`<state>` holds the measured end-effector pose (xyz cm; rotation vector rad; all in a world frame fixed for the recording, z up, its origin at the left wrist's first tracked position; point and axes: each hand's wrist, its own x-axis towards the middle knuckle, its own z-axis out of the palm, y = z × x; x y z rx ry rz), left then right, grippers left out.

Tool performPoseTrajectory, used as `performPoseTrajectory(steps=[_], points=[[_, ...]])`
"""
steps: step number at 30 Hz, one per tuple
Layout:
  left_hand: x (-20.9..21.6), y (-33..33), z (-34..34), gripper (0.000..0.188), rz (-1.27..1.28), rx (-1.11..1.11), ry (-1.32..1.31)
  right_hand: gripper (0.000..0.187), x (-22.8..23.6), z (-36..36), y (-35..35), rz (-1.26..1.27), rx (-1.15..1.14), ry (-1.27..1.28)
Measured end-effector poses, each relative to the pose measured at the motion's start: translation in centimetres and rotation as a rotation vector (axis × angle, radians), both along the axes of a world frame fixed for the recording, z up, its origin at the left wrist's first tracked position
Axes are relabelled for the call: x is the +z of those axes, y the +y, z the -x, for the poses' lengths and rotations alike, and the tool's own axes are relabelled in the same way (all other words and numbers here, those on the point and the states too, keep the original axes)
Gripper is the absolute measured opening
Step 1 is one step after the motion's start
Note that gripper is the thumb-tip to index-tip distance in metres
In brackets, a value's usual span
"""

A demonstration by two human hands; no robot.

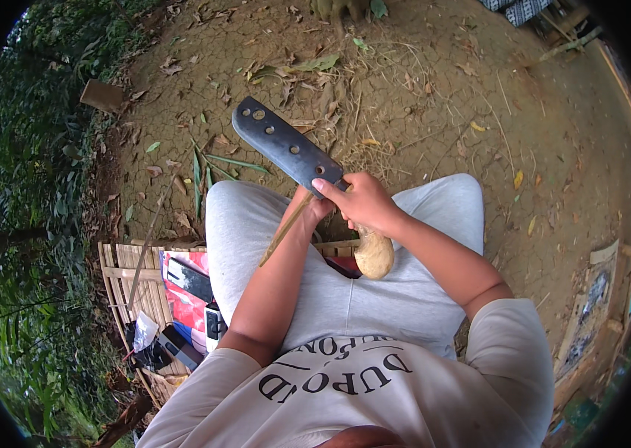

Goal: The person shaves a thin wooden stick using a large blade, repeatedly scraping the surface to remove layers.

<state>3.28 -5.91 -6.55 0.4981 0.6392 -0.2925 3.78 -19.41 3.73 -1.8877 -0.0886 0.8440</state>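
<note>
My right hand [369, 203] is closed round the handle of a large cleaver [282, 143], its thumb pressed against the base of the blade. The dark, broad blade has several round holes and points up and to the left, away from me. Below that hand the pale wooden handle [373, 255] ends in a rounded knob over my lap. Close beside it, my left hand [318, 210] is closed on a thin wooden stick [285, 228]. The stick slants down across my left forearm. Part of my left hand and the stick's upper end are hidden behind the blade.
I sit on a bamboo slat bench [132, 272]. On it, to my left, lie a phone [189, 279], a red and white packet [181, 308] and a dark box [179, 345]. Cracked earth with dry leaves spreads ahead; dense plants [32, 187] border the left.
</note>
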Motion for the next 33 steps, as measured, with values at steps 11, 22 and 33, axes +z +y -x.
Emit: performPoseTrajectory(steps=[11,22,33], points=[[-0.5,2.2,-1.9,0.012,0.169,-0.090,-0.146,0.058,-1.3,-2.8,-1.5,-0.116,-0.142,0.129],[4.3,4.4,-2.6,0.023,0.094,-0.006,-0.226,0.062,-2.2,-7.3,-5.3,-0.306,-0.380,0.361],[7.9,5.3,-1.4,0.017,-0.280,-0.166,-0.103,0.055,-3.1,-7.4,-5.5,-0.276,-0.358,0.343]])
